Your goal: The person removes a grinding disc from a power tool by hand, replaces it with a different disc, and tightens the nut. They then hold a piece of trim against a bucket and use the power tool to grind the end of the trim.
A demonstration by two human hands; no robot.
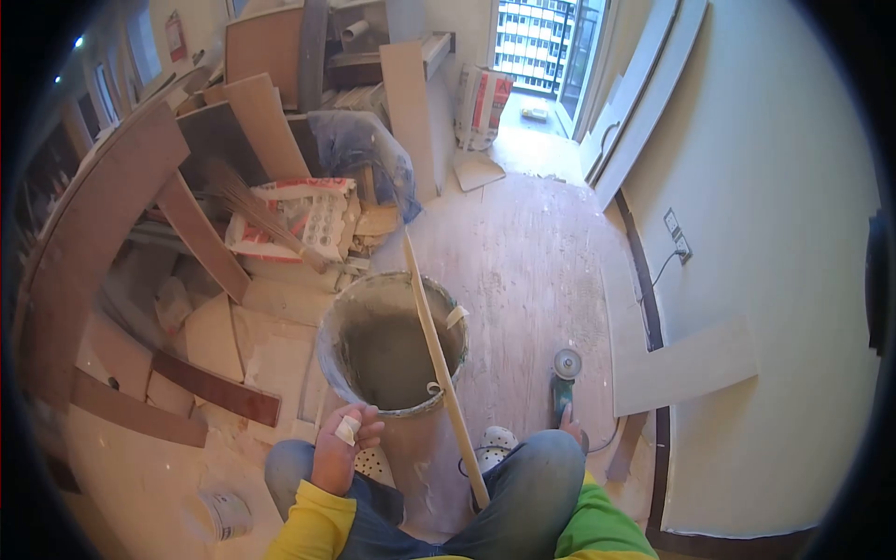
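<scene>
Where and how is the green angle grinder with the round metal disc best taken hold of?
Probably grip the green angle grinder by its slim body's rear, from the near side: the round metal disc sits at the far end.

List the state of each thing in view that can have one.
Bucket: upright, uncovered, grey contents inside
Stick: slanted across the bucket
Grinder: on floor, disc exposed; power can't be told
Wall outlet: cord plugged in
Broom: lying across a bag
Left hand: raised, open
Right hand: on grinder, grip partly hidden
</scene>
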